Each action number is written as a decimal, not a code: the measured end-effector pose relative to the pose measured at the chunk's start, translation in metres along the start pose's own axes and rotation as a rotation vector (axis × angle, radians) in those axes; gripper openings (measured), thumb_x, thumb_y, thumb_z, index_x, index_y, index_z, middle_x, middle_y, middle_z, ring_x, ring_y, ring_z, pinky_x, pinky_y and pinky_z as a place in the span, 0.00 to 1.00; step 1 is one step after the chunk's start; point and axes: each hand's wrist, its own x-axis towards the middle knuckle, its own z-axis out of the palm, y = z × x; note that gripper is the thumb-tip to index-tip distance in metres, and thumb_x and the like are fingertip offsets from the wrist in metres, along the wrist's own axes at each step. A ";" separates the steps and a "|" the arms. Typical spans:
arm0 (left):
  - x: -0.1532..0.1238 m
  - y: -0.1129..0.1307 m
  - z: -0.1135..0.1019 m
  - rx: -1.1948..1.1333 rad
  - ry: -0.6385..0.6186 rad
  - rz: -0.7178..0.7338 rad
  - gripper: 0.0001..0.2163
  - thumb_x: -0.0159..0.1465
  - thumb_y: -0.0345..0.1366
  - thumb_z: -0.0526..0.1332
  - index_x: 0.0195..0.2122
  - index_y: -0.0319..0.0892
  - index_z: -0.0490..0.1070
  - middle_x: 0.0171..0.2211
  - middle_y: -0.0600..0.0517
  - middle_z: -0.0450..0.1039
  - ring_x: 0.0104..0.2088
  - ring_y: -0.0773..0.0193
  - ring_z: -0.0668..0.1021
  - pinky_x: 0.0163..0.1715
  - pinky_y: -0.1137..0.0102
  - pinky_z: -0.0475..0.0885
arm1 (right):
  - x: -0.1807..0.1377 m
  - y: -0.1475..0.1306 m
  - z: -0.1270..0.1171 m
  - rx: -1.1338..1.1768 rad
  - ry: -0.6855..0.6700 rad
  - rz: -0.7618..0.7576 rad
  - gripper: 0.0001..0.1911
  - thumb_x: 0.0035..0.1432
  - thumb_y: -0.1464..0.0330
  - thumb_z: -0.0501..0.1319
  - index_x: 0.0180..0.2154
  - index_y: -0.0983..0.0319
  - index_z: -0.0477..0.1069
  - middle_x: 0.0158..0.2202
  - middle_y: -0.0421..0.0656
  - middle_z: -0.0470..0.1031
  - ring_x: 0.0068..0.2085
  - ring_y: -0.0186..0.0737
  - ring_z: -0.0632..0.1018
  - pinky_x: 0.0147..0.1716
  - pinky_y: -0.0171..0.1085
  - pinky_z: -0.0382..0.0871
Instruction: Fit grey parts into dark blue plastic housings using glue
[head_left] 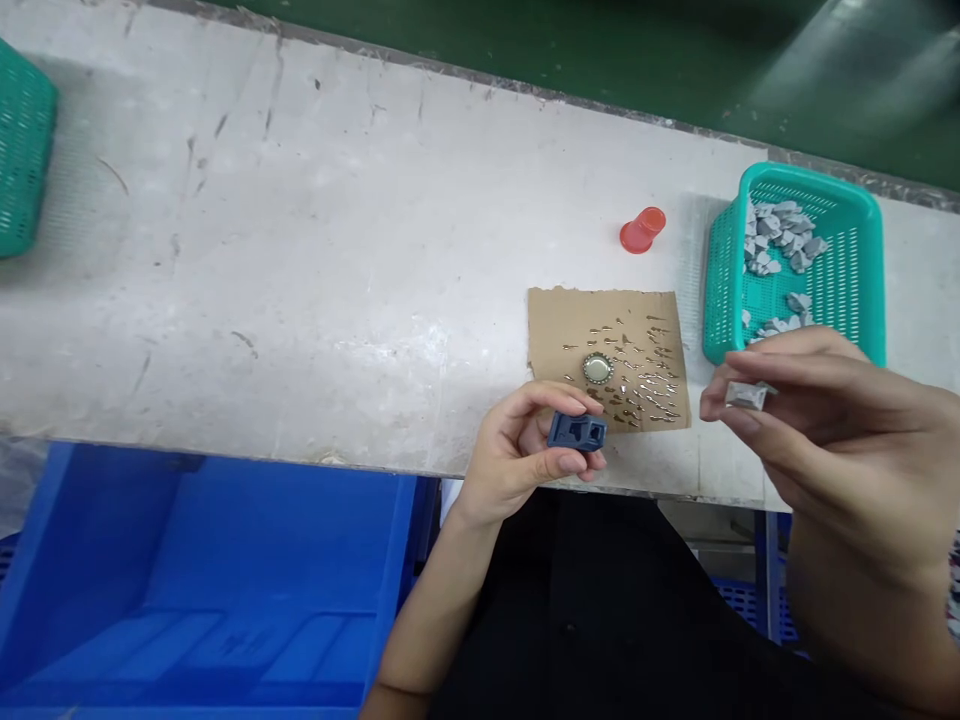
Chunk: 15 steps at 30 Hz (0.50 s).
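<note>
Between thumb and fingers, my left hand (517,445) grips a small dark blue plastic part (577,432) with a recess in its upper face. My right hand (847,430) pinches a small light grey part (747,397), apart from the blue one and to its right. Just beyond my left hand lies a brown cardboard sheet (555,330) strewn with several tiny shiny metal pieces (652,385). A round metal bottle cap (598,369) rests on the cardboard. Past my right hand, a green basket (859,200) contains several grey parts (787,235) like the pinched one.
A red plastic cup-shaped piece (642,230) stands on the white table (300,220) behind the cardboard. Another green basket (22,150) is at the far left. Below the table's near edge sits a large blue bin (277,540), left of my body.
</note>
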 end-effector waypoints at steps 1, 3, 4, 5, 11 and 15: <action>0.000 0.000 0.000 0.004 -0.002 0.004 0.14 0.61 0.25 0.70 0.47 0.45 0.78 0.48 0.53 0.78 0.34 0.70 0.85 0.31 0.80 0.82 | 0.001 -0.001 0.001 0.047 -0.003 -0.007 0.20 0.54 0.74 0.72 0.47 0.51 0.81 0.38 0.40 0.76 0.40 0.41 0.79 0.33 0.41 0.76; -0.001 -0.001 -0.001 0.012 -0.003 0.014 0.14 0.61 0.25 0.70 0.46 0.45 0.77 0.48 0.53 0.78 0.33 0.70 0.85 0.30 0.81 0.81 | 0.002 -0.002 0.003 0.139 -0.017 -0.017 0.18 0.53 0.76 0.72 0.44 0.54 0.80 0.38 0.40 0.76 0.37 0.42 0.81 0.36 0.45 0.80; -0.001 -0.001 -0.001 0.012 -0.001 0.018 0.14 0.61 0.24 0.70 0.46 0.46 0.77 0.48 0.53 0.79 0.33 0.70 0.85 0.29 0.81 0.81 | 0.002 -0.003 0.003 0.165 -0.026 -0.012 0.16 0.52 0.77 0.72 0.41 0.55 0.79 0.38 0.40 0.76 0.36 0.43 0.82 0.37 0.46 0.81; -0.001 0.000 0.000 0.004 0.002 0.023 0.14 0.61 0.24 0.69 0.46 0.47 0.77 0.48 0.54 0.80 0.33 0.71 0.85 0.29 0.81 0.81 | 0.002 -0.003 0.003 0.177 -0.033 0.008 0.15 0.51 0.77 0.72 0.39 0.56 0.77 0.37 0.40 0.76 0.36 0.44 0.82 0.37 0.46 0.82; 0.001 0.002 0.006 -0.019 0.205 0.109 0.07 0.65 0.38 0.69 0.37 0.43 0.74 0.44 0.53 0.84 0.30 0.72 0.84 0.28 0.79 0.80 | 0.003 0.007 -0.005 -0.121 -0.039 0.040 0.11 0.52 0.68 0.75 0.39 0.51 0.82 0.38 0.42 0.78 0.42 0.42 0.79 0.29 0.42 0.71; 0.001 0.000 0.005 0.031 0.287 0.110 0.17 0.57 0.44 0.75 0.40 0.43 0.73 0.47 0.49 0.84 0.33 0.67 0.85 0.32 0.74 0.83 | 0.009 0.018 0.000 -0.354 -0.149 -0.014 0.11 0.63 0.65 0.68 0.46 0.45 0.81 0.44 0.39 0.79 0.44 0.37 0.78 0.38 0.42 0.69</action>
